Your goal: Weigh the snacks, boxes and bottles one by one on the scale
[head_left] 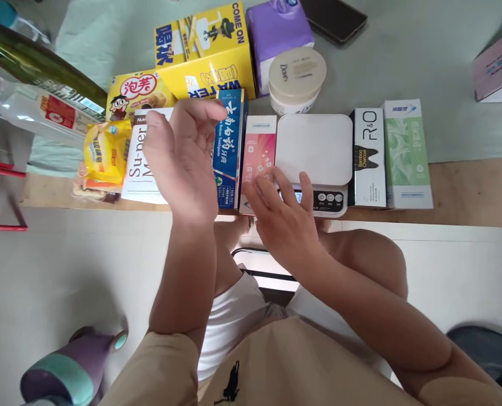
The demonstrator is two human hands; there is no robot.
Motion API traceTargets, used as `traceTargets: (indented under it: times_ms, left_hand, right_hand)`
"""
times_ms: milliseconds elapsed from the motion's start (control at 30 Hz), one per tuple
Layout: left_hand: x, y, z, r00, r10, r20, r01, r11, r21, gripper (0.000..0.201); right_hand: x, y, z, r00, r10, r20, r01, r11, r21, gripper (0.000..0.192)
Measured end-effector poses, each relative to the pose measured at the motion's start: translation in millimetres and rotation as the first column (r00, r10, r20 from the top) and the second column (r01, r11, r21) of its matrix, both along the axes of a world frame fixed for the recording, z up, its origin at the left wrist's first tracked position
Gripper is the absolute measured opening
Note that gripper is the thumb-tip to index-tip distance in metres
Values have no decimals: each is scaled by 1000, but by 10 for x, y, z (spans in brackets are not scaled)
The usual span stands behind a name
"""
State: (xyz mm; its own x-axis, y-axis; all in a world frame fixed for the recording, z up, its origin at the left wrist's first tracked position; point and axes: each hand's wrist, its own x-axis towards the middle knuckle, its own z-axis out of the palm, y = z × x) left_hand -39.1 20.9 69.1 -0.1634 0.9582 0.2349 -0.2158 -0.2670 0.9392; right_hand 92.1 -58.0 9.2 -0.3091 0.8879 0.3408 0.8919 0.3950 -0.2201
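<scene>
My left hand (187, 163) is raised in front of a blue toothpaste box (229, 135) and a white box marked "Su-per" (136, 169). Its palm is turned up, the thumb stands away from the curled fingers, and nothing shows in it. Fingers spread, my right hand (287, 217) lies over the front of a white kitchen scale (314, 149) and the lower end of a pink box (260, 144). It partly hides the scale's lit display; whether it presses on the box or the scale, I cannot tell. The scale's plate bears nothing.
Right of the scale stand a white R&O box (370, 180) and a green box (407, 152). Behind are a Dove jar (297, 79), a yellow carton (204, 51), a purple pack (278, 28) and a dark phone (335, 20). Bottles (35, 62) and snack packs (107, 152) fill the left.
</scene>
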Motion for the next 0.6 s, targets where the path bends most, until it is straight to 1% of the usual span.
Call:
traceTargets:
  times_ms: [67,167,233,300,367,433,533,600]
  left_hand:
    - [4,-11,-1,1000,-16,21,16,1000,-2,59]
    - [-2,-48,1,1000,-11,15,11,1000,0,68]
    - [-37,-64,-7,997,-74,25,76,994,-76,72]
    - [-100,-56,-32,987,-152,56,160,972,-174,76]
    - [-173,-23,-74,979,-184,85,199,952,-233,83]
    - [-234,19,-118,980,-179,87,196,947,-256,88]
    - [-268,51,-152,976,-201,82,216,934,-284,89]
    - [-251,40,-141,976,-202,77,216,936,-280,88]
  right_hand:
    - [-15,-70,-50,1000,12,10,-13,999,30,52]
    - [-53,-133,-122,1000,4,18,-5,996,88,50]
    - [-73,-140,-150,1000,-23,20,20,990,142,47]
    - [-77,-130,-155,999,-35,26,30,983,180,46]
    - [-64,-118,-141,999,-17,36,11,983,184,48]
    - [-40,-117,-118,1000,9,30,-14,985,173,51]
    - [5,-137,-71,999,44,-9,-42,988,150,51]
    - [47,-155,-31,996,79,-44,-72,988,137,51]
